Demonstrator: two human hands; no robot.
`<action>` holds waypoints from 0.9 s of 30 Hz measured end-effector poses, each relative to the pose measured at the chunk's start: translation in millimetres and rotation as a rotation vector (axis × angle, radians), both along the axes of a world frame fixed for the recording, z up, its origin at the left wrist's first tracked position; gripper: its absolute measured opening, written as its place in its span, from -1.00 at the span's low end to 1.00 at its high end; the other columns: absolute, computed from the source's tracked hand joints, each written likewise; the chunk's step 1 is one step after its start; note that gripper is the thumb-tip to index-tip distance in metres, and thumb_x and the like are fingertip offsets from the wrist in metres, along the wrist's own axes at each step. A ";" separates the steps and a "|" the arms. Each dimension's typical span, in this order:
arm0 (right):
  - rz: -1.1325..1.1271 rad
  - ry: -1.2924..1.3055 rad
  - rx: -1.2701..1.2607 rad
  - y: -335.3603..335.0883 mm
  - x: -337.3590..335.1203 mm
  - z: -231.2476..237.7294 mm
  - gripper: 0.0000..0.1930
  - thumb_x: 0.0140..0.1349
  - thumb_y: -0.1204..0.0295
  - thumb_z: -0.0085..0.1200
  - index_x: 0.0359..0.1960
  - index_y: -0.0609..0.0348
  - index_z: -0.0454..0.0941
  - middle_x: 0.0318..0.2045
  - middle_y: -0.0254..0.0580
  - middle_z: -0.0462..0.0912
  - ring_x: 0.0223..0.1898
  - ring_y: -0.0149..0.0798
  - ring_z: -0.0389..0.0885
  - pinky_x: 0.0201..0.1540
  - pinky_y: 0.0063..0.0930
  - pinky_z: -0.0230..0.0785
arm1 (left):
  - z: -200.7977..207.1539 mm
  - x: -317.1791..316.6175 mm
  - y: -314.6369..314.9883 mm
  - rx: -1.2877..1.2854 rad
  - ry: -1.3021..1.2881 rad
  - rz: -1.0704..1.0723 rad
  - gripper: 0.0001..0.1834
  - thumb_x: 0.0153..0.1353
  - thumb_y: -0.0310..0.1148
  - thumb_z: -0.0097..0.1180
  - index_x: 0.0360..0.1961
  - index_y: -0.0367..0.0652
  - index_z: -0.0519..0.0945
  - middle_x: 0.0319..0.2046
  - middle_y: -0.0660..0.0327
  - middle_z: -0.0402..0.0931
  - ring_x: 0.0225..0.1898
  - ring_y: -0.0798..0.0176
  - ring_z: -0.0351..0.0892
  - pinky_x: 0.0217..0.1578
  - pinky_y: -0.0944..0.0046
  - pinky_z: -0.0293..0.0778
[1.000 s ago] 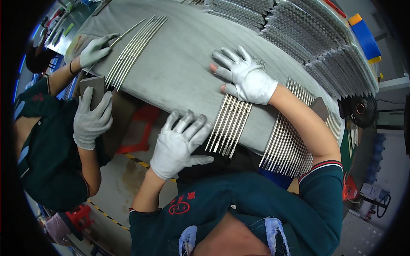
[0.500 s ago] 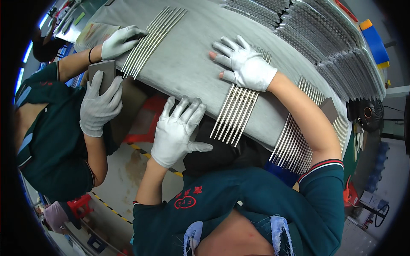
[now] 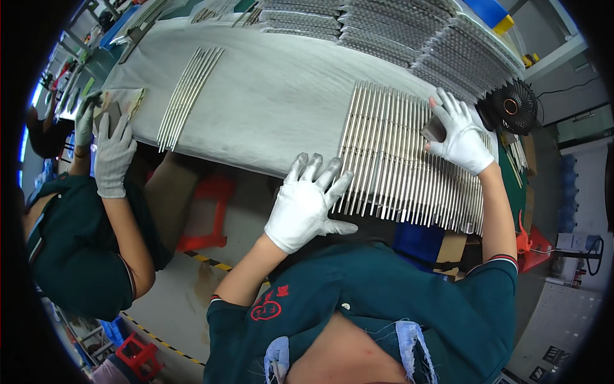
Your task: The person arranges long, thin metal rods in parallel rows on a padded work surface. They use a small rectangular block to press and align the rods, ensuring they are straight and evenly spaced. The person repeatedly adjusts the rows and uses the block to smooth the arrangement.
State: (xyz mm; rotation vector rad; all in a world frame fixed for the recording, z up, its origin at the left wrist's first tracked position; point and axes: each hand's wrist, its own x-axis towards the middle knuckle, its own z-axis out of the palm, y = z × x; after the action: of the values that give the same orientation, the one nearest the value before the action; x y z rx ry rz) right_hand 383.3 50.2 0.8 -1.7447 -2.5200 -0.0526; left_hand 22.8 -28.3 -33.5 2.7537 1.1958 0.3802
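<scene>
A wide row of slim silvery metal rods [image 3: 390, 153] lies side by side on the pale-covered table, their near ends jutting past its front edge. My left hand [image 3: 300, 211], in a white glove with greyed fingertips, is open with fingers spread at the row's left near corner. It holds nothing, and whether it touches the outermost rod is hard to tell. My right hand [image 3: 462, 134], gloved with bare thumb and finger tips, is over the row's right part. Its thumb and fingers straddle a grey block [image 3: 434, 130], which the palm partly hides.
A smaller group of rods [image 3: 190, 96] lies farther left. Beside me a co-worker's gloved hand [image 3: 114, 160] is at a grey block on a cloth. Stacked bubbly plastic trays [image 3: 390, 32] line the table's back; a black fan [image 3: 511, 107] stands right. A red stool [image 3: 208, 214] is below.
The rods under my right hand have moved right and joined the larger group. My right hand has gone from them to the grey block. My left hand has come to the row's left edge.
</scene>
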 end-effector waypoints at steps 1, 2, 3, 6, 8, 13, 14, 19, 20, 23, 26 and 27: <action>-0.126 -0.060 -0.092 -13.0 1.5 14.5 0.01 0.00 -0.10 0.32 0.46 0.16 0.27 0.50 0.21 0.09 0.52 0.21 0.03 0.54 0.11 -0.17 | -0.4 7.2 -0.5 0.015 -0.007 -0.012 0.11 -0.15 0.41 0.30 0.36 -0.05 0.39 0.28 0.01 0.44 0.30 -0.27 0.38 0.41 -0.22 0.12; -0.153 -0.062 -0.096 -19.0 13.7 8.0 0.01 0.00 -0.11 0.31 0.46 0.16 0.28 0.50 0.20 0.10 0.51 0.21 0.06 0.53 0.08 -0.13 | -2.4 13.8 -1.1 0.030 -0.013 -0.021 0.10 -0.15 0.41 0.31 0.35 -0.05 0.40 0.28 0.01 0.45 0.30 -0.26 0.38 0.41 -0.21 0.13; -0.177 -0.064 -0.101 -23.8 25.5 -2.5 0.00 0.00 -0.12 0.31 0.45 0.16 0.29 0.50 0.20 0.11 0.51 0.20 0.09 0.53 0.05 -0.09 | -3.0 20.2 -1.9 0.045 -0.020 -0.027 0.10 -0.16 0.41 0.31 0.34 -0.05 0.41 0.27 0.02 0.45 0.30 -0.25 0.37 0.41 -0.20 0.13; -0.245 0.152 -0.142 -29.9 38.3 -15.0 -0.01 0.02 -0.15 0.29 0.44 0.16 0.31 0.49 0.20 0.14 0.48 0.21 0.17 0.50 -0.03 0.03 | -6.1 31.5 0.0 0.074 -0.045 -0.050 0.01 -0.10 0.37 0.30 0.31 -0.02 0.46 0.26 0.04 0.47 0.29 -0.22 0.39 0.39 -0.15 0.19; -0.257 0.141 -0.113 -32.1 34.1 -13.7 -0.01 0.03 -0.20 0.26 0.43 0.15 0.33 0.48 0.16 0.19 0.43 0.20 0.27 0.45 -0.08 0.14 | -10.4 31.8 3.4 0.112 -0.059 -0.060 -0.05 -0.05 0.34 0.28 0.29 -0.01 0.48 0.26 0.07 0.48 0.27 -0.19 0.40 0.38 -0.11 0.22; -0.419 0.189 -0.106 -28.1 29.3 2.3 -0.04 0.15 -0.36 0.03 0.40 0.14 0.38 0.44 0.04 0.30 0.39 0.10 0.36 0.39 -0.08 0.23 | -16.8 29.8 0.3 0.159 -0.059 -0.048 -0.08 0.00 0.33 0.23 0.32 0.02 0.47 0.28 0.08 0.48 0.29 -0.20 0.40 0.38 -0.10 0.22; -0.453 0.102 -0.071 -26.9 30.6 9.4 -0.04 0.19 -0.42 -0.09 0.38 0.14 0.41 0.41 0.04 0.35 0.37 0.08 0.40 0.36 -0.08 0.27 | -16.2 31.5 0.5 0.177 -0.053 -0.051 -0.09 0.01 0.32 0.23 0.33 0.04 0.46 0.28 0.08 0.48 0.29 -0.20 0.40 0.38 -0.11 0.22; -0.426 -0.139 -0.157 16.3 45.0 19.4 -0.01 0.24 -0.55 -0.48 0.30 0.00 0.51 0.03 0.05 0.70 0.11 0.12 0.65 0.21 0.02 0.38 | -17.6 30.5 4.5 0.189 -0.056 -0.080 -0.13 0.05 0.27 0.24 0.33 0.03 0.46 0.28 -0.01 0.46 0.28 -0.26 0.40 0.37 -0.14 0.22; -0.376 -0.188 -0.189 19.2 41.9 25.1 0.01 0.23 -0.56 -0.50 0.28 0.02 0.52 -0.01 0.07 0.72 0.07 0.14 0.67 0.19 0.02 0.39 | -15.0 29.6 3.7 0.192 -0.048 -0.094 -0.13 0.06 0.26 0.24 0.34 0.01 0.45 0.28 -0.02 0.46 0.27 -0.25 0.40 0.37 -0.14 0.21; -0.214 -0.261 -0.284 18.6 41.5 37.1 0.01 0.11 -0.56 -0.13 0.31 0.04 0.49 0.07 0.03 0.69 0.10 0.13 0.65 0.23 -0.05 0.39 | -17.2 30.3 4.0 0.193 -0.054 -0.108 -0.12 0.06 0.26 0.24 0.34 0.01 0.45 0.27 -0.02 0.46 0.26 -0.23 0.40 0.37 -0.14 0.20; -0.174 -0.393 -0.331 24.3 37.5 46.2 -0.17 0.05 -0.20 0.26 0.31 0.00 0.49 0.06 0.01 0.70 0.08 0.07 0.67 0.19 -0.11 0.44 | -20.0 27.8 5.2 0.224 -0.064 -0.118 -0.12 0.06 0.28 0.21 0.34 0.01 0.45 0.26 -0.02 0.48 0.23 -0.23 0.42 0.35 -0.14 0.23; -0.137 -0.395 -0.310 27.5 38.0 48.0 -0.25 0.08 -0.11 0.26 0.29 -0.02 0.50 0.03 0.01 0.71 0.05 0.07 0.68 0.16 -0.12 0.46 | -20.3 26.7 4.6 0.229 -0.070 -0.118 -0.11 0.06 0.29 0.20 0.34 0.01 0.45 0.25 -0.02 0.49 0.22 -0.24 0.43 0.35 -0.15 0.23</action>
State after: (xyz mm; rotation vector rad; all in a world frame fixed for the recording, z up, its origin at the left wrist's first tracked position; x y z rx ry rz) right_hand 421.3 77.6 48.8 -2.2194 -2.7947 -0.0152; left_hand 49.5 -23.7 -53.8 2.9566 1.0259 0.6317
